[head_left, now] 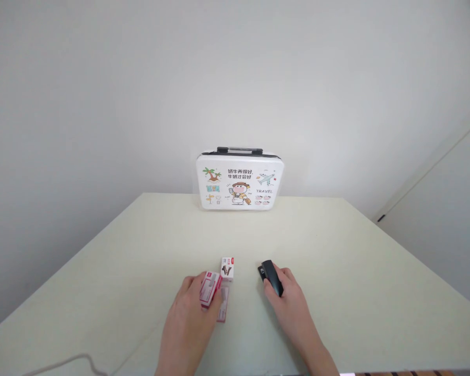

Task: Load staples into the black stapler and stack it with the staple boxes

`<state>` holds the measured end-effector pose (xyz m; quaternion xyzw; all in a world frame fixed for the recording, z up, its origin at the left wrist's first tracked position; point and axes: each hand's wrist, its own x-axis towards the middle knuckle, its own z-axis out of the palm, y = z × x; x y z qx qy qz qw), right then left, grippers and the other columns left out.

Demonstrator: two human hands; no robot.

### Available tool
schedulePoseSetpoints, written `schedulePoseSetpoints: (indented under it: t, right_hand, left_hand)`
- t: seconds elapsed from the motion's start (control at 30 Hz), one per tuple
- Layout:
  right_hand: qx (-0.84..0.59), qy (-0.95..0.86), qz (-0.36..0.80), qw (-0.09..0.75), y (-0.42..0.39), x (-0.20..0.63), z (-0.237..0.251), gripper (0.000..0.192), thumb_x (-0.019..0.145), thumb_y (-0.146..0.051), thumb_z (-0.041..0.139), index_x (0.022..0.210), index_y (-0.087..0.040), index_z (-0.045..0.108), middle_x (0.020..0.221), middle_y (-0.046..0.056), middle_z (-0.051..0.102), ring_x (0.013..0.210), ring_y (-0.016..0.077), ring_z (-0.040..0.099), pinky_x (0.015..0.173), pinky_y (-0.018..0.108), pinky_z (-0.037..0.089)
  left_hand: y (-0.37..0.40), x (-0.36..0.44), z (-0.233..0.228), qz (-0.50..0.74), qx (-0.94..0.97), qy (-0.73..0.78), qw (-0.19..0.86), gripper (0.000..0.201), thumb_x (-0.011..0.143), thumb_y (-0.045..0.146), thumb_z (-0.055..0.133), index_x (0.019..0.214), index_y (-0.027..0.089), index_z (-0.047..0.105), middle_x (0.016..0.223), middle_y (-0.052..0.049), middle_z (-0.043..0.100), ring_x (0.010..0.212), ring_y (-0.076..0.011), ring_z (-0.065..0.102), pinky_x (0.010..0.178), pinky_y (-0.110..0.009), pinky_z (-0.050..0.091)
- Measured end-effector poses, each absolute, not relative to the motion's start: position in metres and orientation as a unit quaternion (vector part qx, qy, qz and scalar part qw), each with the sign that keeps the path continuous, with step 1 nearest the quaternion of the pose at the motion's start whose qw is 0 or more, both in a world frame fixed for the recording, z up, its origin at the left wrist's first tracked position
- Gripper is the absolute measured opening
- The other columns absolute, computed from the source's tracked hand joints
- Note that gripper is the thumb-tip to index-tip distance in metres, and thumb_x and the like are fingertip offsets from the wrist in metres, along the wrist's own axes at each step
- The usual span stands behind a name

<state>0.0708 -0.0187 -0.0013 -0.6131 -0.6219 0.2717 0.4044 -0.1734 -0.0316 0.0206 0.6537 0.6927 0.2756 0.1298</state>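
My left hand (196, 308) is closed around a small pink-and-white staple box (210, 288), fingers on its two sides. Partly under that hand, a second pink-and-white box (223, 305) lies on the table. Just beyond it is a small white box (227, 269) with a red corner and a picture of dark staples. My right hand (288, 297) grips a black stapler (272, 278) by its rear part, its front end pointing away from me. The stapler's back end is hidden by the hand.
A white carrying case (241, 183) with cartoon prints and a black handle stands upright at the table's far edge, by the wall. A pale cable (74, 357) lies at the near left. The pale table (337, 245) narrows toward the back.
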Motion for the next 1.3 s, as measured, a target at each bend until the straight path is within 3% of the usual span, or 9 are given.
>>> schedulePoseSetpoints:
  t: [0.23,0.4,0.5,0.6,0.67,0.87,1.03,1.2,1.3]
  right_hand:
    - [-0.618,-0.613,0.277,0.408,-0.019,0.068,-0.004,0.037,0.095,-0.037,0.049,0.126,-0.026,0.065,0.100,0.004,0.060,0.090,0.0219,0.065,0.084,0.033,0.051]
    - [-0.614,-0.613,0.289,0.405,-0.019,0.070,-0.006,0.037,0.095,-0.037,0.049,0.126,-0.026,0.065,0.102,0.003,0.061,0.092,0.0210,0.065,0.086,0.032,0.050]
    - [-0.620,-0.606,0.287,0.408,-0.020,0.071,-0.006,0.044,0.093,-0.036,0.053,0.135,-0.025,0.058,0.112,0.005,0.062,0.102,0.0222,0.064,0.093,0.034,0.049]
    - [-0.631,-0.589,0.292,0.412,-0.021,0.072,-0.006,0.051,0.089,-0.035,0.060,0.137,-0.023,0.050,0.115,0.005,0.062,0.102,0.0227,0.063,0.093,0.036,0.049]
    - [-0.632,-0.584,0.307,0.406,-0.023,0.073,-0.005,0.043,0.088,-0.033,0.061,0.129,-0.023,0.051,0.109,0.004,0.063,0.095,0.0216,0.063,0.087,0.035,0.050]
    - [-0.621,-0.600,0.315,0.395,-0.037,0.071,0.003,0.025,0.086,-0.026,0.061,0.110,-0.025,0.055,0.102,0.001,0.064,0.093,0.0199,0.063,0.085,0.033,0.050]
    - [-0.611,-0.634,0.279,0.383,-0.042,0.073,0.010,0.025,0.085,-0.021,0.058,0.109,-0.026,0.060,0.108,0.002,0.064,0.097,0.0205,0.062,0.087,0.033,0.049]
    - [-0.597,-0.662,0.245,0.382,-0.039,0.074,0.012,0.031,0.087,-0.018,0.055,0.116,-0.027,0.063,0.117,0.005,0.065,0.111,0.0239,0.061,0.099,0.038,0.048]
    - [-0.578,-0.677,0.258,0.375,-0.036,0.062,0.016,0.036,0.090,-0.017,0.052,0.123,-0.028,0.062,0.123,0.005,0.066,0.117,0.0241,0.060,0.112,0.044,0.042]
  left_hand:
    - [0.030,-0.199,0.020,0.260,0.658,0.703,0.071,0.035,0.095,0.041,0.050,0.117,0.019,0.067,0.106,-0.009,0.065,0.104,-0.0270,0.063,0.094,-0.040,0.050]
    - [-0.007,-0.229,0.006,0.257,0.680,0.685,0.051,0.048,0.098,0.040,0.045,0.144,0.027,0.049,0.119,-0.008,0.063,0.109,-0.0281,0.061,0.094,-0.045,0.049]
    - [-0.032,-0.245,-0.002,0.197,0.706,0.680,0.020,0.045,0.098,0.033,0.047,0.142,0.036,0.052,0.120,-0.006,0.063,0.109,-0.0279,0.061,0.091,-0.045,0.048]
    - [-0.041,-0.242,-0.001,0.186,0.703,0.685,-0.037,0.043,0.097,0.031,0.049,0.139,0.035,0.055,0.133,-0.008,0.057,0.118,-0.0305,0.055,0.100,-0.052,0.043]
    - [-0.044,-0.228,0.004,0.212,0.702,0.677,-0.061,0.043,0.097,0.031,0.050,0.139,0.033,0.056,0.139,-0.009,0.053,0.123,-0.0320,0.052,0.104,-0.055,0.040]
    - [-0.050,-0.165,0.011,0.237,0.769,0.593,0.033,0.032,0.099,0.034,0.052,0.129,0.033,0.062,0.127,-0.006,0.062,0.119,-0.0282,0.057,0.098,-0.048,0.048]
    - [-0.040,-0.149,-0.002,0.297,0.743,0.598,0.041,0.052,0.101,0.028,0.048,0.152,0.032,0.041,0.147,-0.008,0.050,0.135,-0.0285,0.049,0.107,-0.049,0.046]
    - [-0.056,-0.159,-0.007,0.256,0.740,0.622,0.031,0.037,0.093,0.026,0.057,0.130,0.029,0.060,0.125,-0.008,0.063,0.118,-0.0294,0.060,0.097,-0.049,0.051]
    - [-0.073,-0.164,-0.008,0.220,0.793,0.568,0.021,0.050,0.085,0.026,0.064,0.134,0.034,0.059,0.140,-0.006,0.059,0.126,-0.0302,0.056,0.099,-0.049,0.051]
